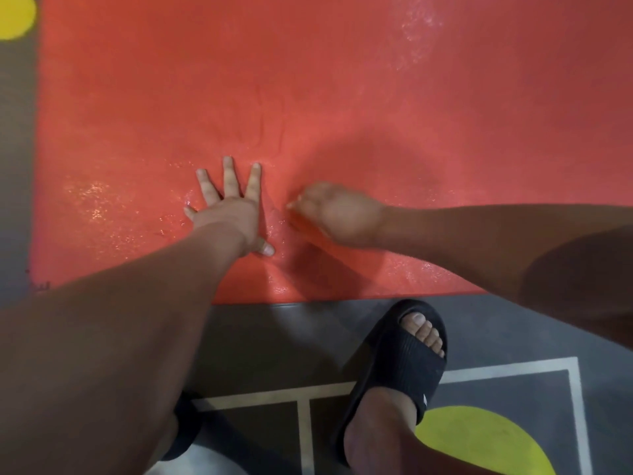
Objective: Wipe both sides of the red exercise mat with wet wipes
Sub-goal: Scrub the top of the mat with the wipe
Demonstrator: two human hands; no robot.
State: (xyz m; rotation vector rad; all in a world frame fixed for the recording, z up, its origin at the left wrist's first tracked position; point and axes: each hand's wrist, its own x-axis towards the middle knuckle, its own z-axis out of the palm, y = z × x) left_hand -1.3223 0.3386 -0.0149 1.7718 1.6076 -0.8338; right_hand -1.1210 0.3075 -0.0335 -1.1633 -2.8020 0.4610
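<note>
Red mat (342,80) lies flat on the floor (274,337) and fills the upper two thirds of the head view. Its near edge runs across just ahead of the feet, its left edge shows at the far left.

Surface: wet sheen (92,200) in patches left of the hands, between them, along the near edge and at upper right. Shallow creases (274,132) run in the mat just beyond the hands.

Left hand (233,214) is palm down on the mat near its near edge. Its fingers (227,180) are straight and spread wide apart, thumb out to the side, all flat on the surface. The arm reaches in from lower left.

Right hand (339,214) is just beside it, on or right over the mat, heavily motion-blurred. The fingers look bent toward the left hand, but whether they are apart, together or clamped on anything I cannot tell. There is a pale smear at the fingertips, unreadable.

Outward: the floor is dark grey with pale lines (507,366) forming boxes. One yellow circle (479,440) sits at lower right, a second yellow spot (13,15) at the top left corner. The right foot wears a black slide sandal (404,365) on the floor just short of the mat edge. A second black sandal (186,426) is mostly hidden behind the left forearm.
</note>
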